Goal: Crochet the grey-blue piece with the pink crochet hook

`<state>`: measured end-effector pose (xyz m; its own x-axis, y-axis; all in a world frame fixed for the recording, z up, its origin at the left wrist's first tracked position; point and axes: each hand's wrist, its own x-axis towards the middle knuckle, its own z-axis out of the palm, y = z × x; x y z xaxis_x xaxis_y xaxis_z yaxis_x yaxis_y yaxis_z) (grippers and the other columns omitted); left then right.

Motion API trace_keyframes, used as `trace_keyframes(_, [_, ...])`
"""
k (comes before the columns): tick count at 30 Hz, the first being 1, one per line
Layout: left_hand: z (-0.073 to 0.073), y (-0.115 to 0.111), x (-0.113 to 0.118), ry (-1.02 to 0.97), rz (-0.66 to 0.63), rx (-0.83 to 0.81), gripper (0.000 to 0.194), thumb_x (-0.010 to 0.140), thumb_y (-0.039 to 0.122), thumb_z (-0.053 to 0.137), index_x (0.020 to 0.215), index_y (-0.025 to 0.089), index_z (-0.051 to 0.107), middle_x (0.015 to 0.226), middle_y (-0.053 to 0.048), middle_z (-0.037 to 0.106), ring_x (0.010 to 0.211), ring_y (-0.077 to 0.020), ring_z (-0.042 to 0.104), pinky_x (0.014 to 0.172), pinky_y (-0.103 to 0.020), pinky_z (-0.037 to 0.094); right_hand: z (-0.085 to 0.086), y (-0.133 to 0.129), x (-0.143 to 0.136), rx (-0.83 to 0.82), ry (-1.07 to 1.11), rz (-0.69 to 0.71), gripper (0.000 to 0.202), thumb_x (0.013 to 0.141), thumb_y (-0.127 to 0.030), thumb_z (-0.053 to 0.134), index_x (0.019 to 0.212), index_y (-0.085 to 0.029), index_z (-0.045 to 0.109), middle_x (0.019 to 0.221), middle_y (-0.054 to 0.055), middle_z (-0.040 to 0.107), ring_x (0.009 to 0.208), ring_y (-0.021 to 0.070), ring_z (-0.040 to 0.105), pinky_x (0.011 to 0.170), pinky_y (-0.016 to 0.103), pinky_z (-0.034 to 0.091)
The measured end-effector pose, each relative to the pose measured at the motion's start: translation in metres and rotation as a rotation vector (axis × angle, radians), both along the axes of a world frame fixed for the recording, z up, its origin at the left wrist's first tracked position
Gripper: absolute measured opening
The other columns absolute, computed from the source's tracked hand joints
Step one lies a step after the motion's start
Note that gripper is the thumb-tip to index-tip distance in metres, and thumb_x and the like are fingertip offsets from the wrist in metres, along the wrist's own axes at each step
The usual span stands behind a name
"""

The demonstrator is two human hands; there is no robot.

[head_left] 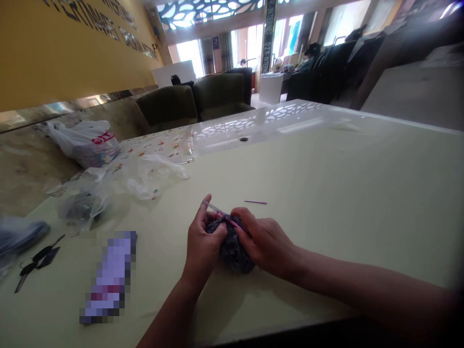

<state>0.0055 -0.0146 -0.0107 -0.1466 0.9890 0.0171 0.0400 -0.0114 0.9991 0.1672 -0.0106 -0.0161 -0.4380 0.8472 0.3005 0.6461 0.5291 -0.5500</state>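
A dark grey piece of crochet work (236, 255) is bunched between my hands, low over the table's near side. My left hand (203, 244) pinches its upper edge between thumb and fingers, and a light strand of yarn (213, 208) runs from the raised index finger to the work. Closed around a pink crochet hook (233, 223), my right hand (268, 241) keeps the hook's tip at the top edge of the piece. Exact stitches are too small to make out. Just beyond the hands lies a thin purple needle-like stick (255, 202).
Keys (38, 261) and a pixelated purple object (110, 278) lie to the left on the pale table (344, 193). Clear plastic bags (152, 176) and a full white carrier bag (87, 142) sit farther back. Green armchairs (221, 96) stand beyond the table.
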Motion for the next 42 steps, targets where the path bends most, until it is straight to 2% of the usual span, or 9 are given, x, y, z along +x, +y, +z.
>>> trace_keyframes(6, [-0.004,0.001,0.004,-0.242,-0.033,-0.086,0.086,0.071,0.021,0.077,0.150,0.023,0.042,0.089,0.002,0.062,0.085,-0.0122,0.062,0.087,-0.027,0.048,-0.002,-0.002,-0.005,0.000,0.022,-0.074,0.010,0.097,-0.025,0.037,0.094,-0.019,0.044,0.072,0.003,0.064,0.055,0.0152,0.056,0.055,0.024,0.030])
trace_keyframes(10, [-0.005,0.001,0.003,-0.436,-0.099,-0.191,0.091,0.065,0.020,0.081,0.148,0.019,0.044,0.088,0.001,0.066,0.080,-0.0119,0.063,0.084,-0.027,0.048,-0.002,-0.002,-0.005,0.015,0.073,-0.065,0.010,0.097,-0.025,0.037,0.090,-0.020,0.042,0.070,0.002,0.062,0.054,0.0134,0.052,0.054,0.023,0.030])
trace_keyframes(14, [-0.002,0.003,-0.001,-0.535,-0.202,-0.288,0.090,0.061,0.016,0.082,0.144,0.015,0.048,0.081,0.001,0.066,0.074,-0.0106,0.061,0.077,-0.024,0.046,-0.001,-0.001,0.002,0.038,0.076,0.009,0.011,0.098,-0.025,0.038,0.090,-0.020,0.043,0.069,0.001,0.062,0.052,0.0119,0.050,0.054,0.023,0.029])
trace_keyframes(20, [0.003,0.004,-0.006,-0.547,-0.233,-0.307,0.086,0.060,0.013,0.081,0.141,0.016,0.052,0.082,0.001,0.066,0.075,-0.0104,0.062,0.077,-0.023,0.046,0.002,0.000,0.013,0.071,-0.020,0.090,0.017,0.100,-0.025,0.039,0.097,-0.018,0.054,0.070,0.002,0.066,0.055,0.0131,0.056,0.056,0.024,0.033])
trace_keyframes(27, [0.009,0.006,-0.014,-0.544,-0.193,-0.290,0.081,0.059,0.012,0.078,0.137,0.015,0.055,0.075,0.002,0.063,0.064,-0.0087,0.057,0.064,-0.022,0.044,0.006,0.001,0.022,0.129,-0.076,0.167,0.031,0.099,-0.022,0.043,0.123,-0.021,0.062,0.088,0.006,0.075,0.069,0.0157,0.067,0.061,0.024,0.040])
trace_keyframes(32, [0.012,0.006,-0.018,-0.493,-0.234,-0.303,0.080,0.059,0.010,0.076,0.136,0.015,0.056,0.075,0.002,0.061,0.064,-0.0086,0.055,0.063,-0.022,0.043,0.015,0.003,0.030,0.213,-0.184,0.218,0.035,0.096,-0.017,0.048,0.129,-0.020,0.060,0.080,0.002,0.074,0.059,0.0126,0.063,0.054,0.024,0.033])
trace_keyframes(37, [0.013,0.006,-0.019,-0.420,-0.257,-0.300,0.077,0.057,0.010,0.073,0.133,0.013,0.059,0.078,0.002,0.060,0.068,-0.0097,0.056,0.065,-0.022,0.043,0.025,0.005,0.039,0.344,-0.345,0.307,0.044,0.088,-0.004,0.050,0.129,-0.015,0.058,0.065,-0.002,0.066,0.052,0.0119,0.055,0.051,0.027,0.022])
trace_keyframes(42, [0.012,0.008,-0.019,-0.379,-0.290,-0.311,0.073,0.057,0.008,0.071,0.129,0.013,0.061,0.075,0.003,0.059,0.068,-0.0092,0.054,0.065,-0.022,0.042,0.025,0.007,0.046,0.455,-0.456,0.356,0.045,0.086,-0.001,0.049,0.129,-0.012,0.057,0.061,-0.002,0.061,0.050,0.0131,0.052,0.051,0.029,0.019])
